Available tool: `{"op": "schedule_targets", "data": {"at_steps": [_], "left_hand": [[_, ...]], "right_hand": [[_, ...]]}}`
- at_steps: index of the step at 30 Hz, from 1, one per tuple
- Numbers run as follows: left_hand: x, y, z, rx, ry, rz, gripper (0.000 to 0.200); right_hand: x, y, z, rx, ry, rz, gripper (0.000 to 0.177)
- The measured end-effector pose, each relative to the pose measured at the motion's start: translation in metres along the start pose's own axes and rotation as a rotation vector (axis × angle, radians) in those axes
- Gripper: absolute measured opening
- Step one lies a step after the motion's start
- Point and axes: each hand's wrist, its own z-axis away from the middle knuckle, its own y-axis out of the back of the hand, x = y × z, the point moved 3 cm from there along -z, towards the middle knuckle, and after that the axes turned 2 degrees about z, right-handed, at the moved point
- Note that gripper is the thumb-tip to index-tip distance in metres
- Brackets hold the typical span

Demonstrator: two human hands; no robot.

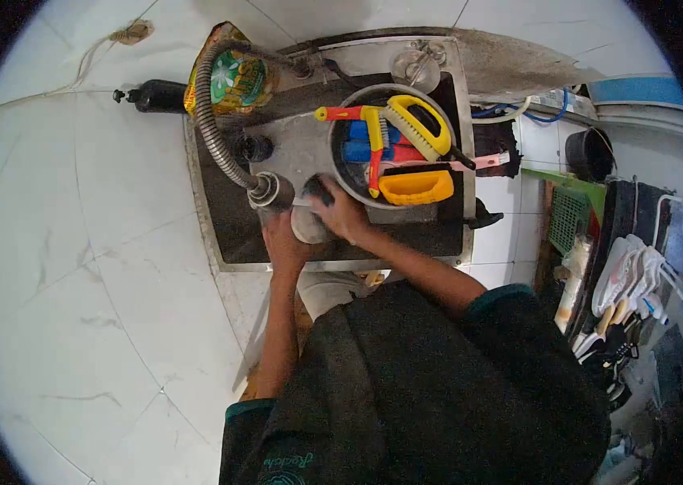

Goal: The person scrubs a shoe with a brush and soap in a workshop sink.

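Below the faucet head (272, 192), my left hand (282, 238) is closed against the left side of a pale round object (307, 225), perhaps a cup or bowl. My right hand (338, 212) grips a dark scrubber (319, 191) over the same object, its fingers bent around it. Part of the pale object is hidden by both hands. Just right of them, a round metal basin (345, 179) holds several brushes, among them a yellow-handled brush (417, 187) and a red and yellow brush (375, 145).
The flexible metal faucet hose (210, 121) arches over the sink's left side. A yellow and green pouch (236, 79) and a black bottle (160, 96) stand at the back left. A clear glass container (417, 69) is at the back right; the sink rim (341, 265) runs in front of me.
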Motion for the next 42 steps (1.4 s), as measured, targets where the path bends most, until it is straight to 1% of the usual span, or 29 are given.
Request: {"op": "schedule_targets", "data": {"at_steps": [1, 3, 4, 6, 7, 8, 10, 11, 13, 14, 16, 18, 19, 22, 23, 25, 26, 27, 28, 29, 30, 31, 34, 35, 38, 41, 42], "left_hand": [[0.001, -0.004, -0.003, -0.036, -0.025, -0.084, 0.076], [0.003, -0.008, -0.007, -0.048, -0.150, -0.116, 0.076], [0.007, -0.011, -0.011, -0.061, -0.223, -0.126, 0.076], [0.036, 0.006, -0.021, -0.123, -0.173, -0.089, 0.070], [0.046, 0.011, -0.025, -0.150, -0.145, -0.073, 0.066], [0.043, 0.008, -0.028, -0.127, -0.136, 0.040, 0.066], [0.037, 0.004, -0.032, -0.086, -0.105, 0.262, 0.066], [0.036, 0.002, -0.031, -0.063, -0.145, 0.223, 0.064], [0.052, 0.011, -0.033, -0.005, -0.220, 0.145, 0.060], [0.049, 0.007, -0.032, -0.014, -0.197, 0.185, 0.059], [0.038, -0.003, -0.028, -0.034, -0.150, 0.263, 0.057], [0.056, 0.011, -0.029, -0.072, -0.139, 0.250, 0.058], [0.062, 0.016, -0.030, -0.092, -0.135, 0.242, 0.058], [0.056, 0.012, -0.020, -0.015, -0.134, 0.319, 0.058], [0.057, 0.010, -0.018, -0.038, -0.100, 0.301, 0.059], [0.060, 0.009, -0.022, -0.071, -0.038, 0.261, 0.060], [0.047, 0.003, -0.018, -0.043, -0.042, 0.272, 0.061], [0.025, -0.009, -0.010, -0.021, -0.046, 0.283, 0.062], [0.016, -0.017, -0.008, 0.011, -0.056, 0.303, 0.062], [0.019, -0.018, -0.005, -0.023, -0.022, 0.301, 0.063], [0.022, -0.017, -0.005, -0.047, 0.010, 0.295, 0.064], [0.021, -0.015, -0.006, -0.074, 0.041, 0.279, 0.064], [0.008, -0.018, 0.002, -0.041, 0.018, 0.219, 0.062], [0.009, -0.019, 0.006, -0.011, -0.034, 0.315, 0.062], [-0.001, -0.032, 0.003, -0.053, 0.022, 0.291, 0.062], [0.015, -0.013, 0.008, -0.016, 0.051, 0.338, 0.057], [0.018, -0.018, 0.006, -0.019, 0.024, 0.334, 0.057]], "right_hand": [[0.015, -0.010, -0.007, 0.093, -0.068, 0.263, 0.054], [0.059, -0.026, -0.006, -0.145, -0.066, -0.042, 0.056], [0.082, -0.035, 0.002, -0.116, -0.024, -0.039, 0.054], [0.128, -0.053, 0.019, -0.058, 0.060, -0.030, 0.049], [0.133, -0.042, 0.022, 0.025, 0.099, 0.029, 0.048], [0.137, -0.033, 0.026, 0.106, 0.136, 0.087, 0.047], [0.153, -0.030, 0.029, 0.027, 0.041, 0.082, 0.046], [0.160, -0.030, 0.032, -0.017, -0.007, 0.077, 0.045], [0.149, -0.018, 0.035, -0.050, -0.048, 0.083, 0.045], [0.143, -0.011, 0.036, -0.067, -0.068, 0.087, 0.044], [0.119, 0.003, 0.033, -0.061, -0.102, -0.067, 0.045], [0.050, 0.030, 0.034, 0.082, 0.007, 0.013, 0.047], [0.030, 0.037, 0.034, 0.155, 0.060, 0.053, 0.048], [0.035, 0.031, 0.032, -0.074, -0.007, -0.142, 0.055], [0.051, 0.026, 0.024, -0.311, -0.138, -0.175, 0.057], [0.021, 0.034, 0.021, -0.028, -0.012, -0.109, 0.052], [0.003, 0.040, 0.023, 0.109, 0.041, -0.083, 0.049], [-0.008, 0.045, 0.026, 0.019, 0.096, -0.123, 0.048], [0.009, 0.033, 0.024, -0.018, 0.069, -0.158, 0.049], [0.042, 0.013, 0.021, -0.059, 0.046, -0.190, 0.049], [0.046, 0.015, 0.009, -0.099, 0.034, -0.224, 0.050], [0.045, 0.014, 0.009, -0.110, -0.006, -0.175, 0.048], [0.018, 0.019, 0.024, 0.186, 0.062, -0.024, 0.040], [0.030, 0.024, 0.023, 0.009, 0.016, -0.101, 0.044], [0.039, 0.020, 0.016, -0.024, -0.054, -0.190, 0.043], [0.033, 0.010, 0.031, 0.002, -0.045, -0.231, 0.046], [0.036, 0.014, 0.029, 0.016, -0.027, -0.230, 0.046]]}}
